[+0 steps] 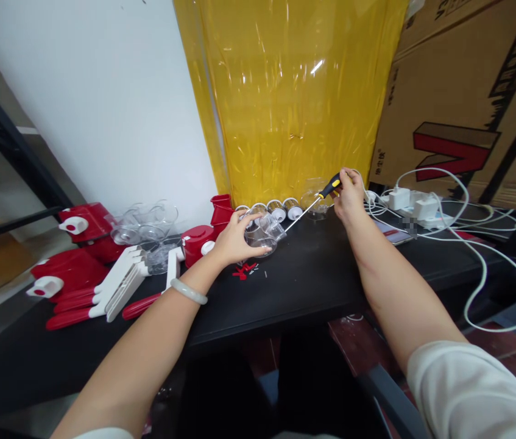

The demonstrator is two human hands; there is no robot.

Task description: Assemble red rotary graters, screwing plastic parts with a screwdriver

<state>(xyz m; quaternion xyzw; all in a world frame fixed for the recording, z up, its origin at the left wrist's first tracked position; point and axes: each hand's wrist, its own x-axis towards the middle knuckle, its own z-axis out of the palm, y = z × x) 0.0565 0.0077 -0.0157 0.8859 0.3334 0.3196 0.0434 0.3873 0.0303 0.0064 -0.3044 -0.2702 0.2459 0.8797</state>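
Note:
My left hand (238,241) is closed around a clear plastic cup-like part (264,241) lying low over the black table. In my right hand (349,194) is a screwdriver (331,185) with a black and yellow handle, its long shaft slanting down to the left. The shaft's tip is at or near the right side of the clear part; whether they touch I cannot tell. Small red pieces (242,271) and tiny pale bits lie just below my left hand. Behind it stand several white-rimmed round parts (293,208), partly hidden.
Red housings (72,271), white crank arms (125,277) with red handles and clear plastic cups (148,222) crowd the left of the table (248,317). White chargers (424,207) with looping cables and a phone (390,233) lie right. A cardboard box (445,79) and yellow curtain (294,103) stand behind.

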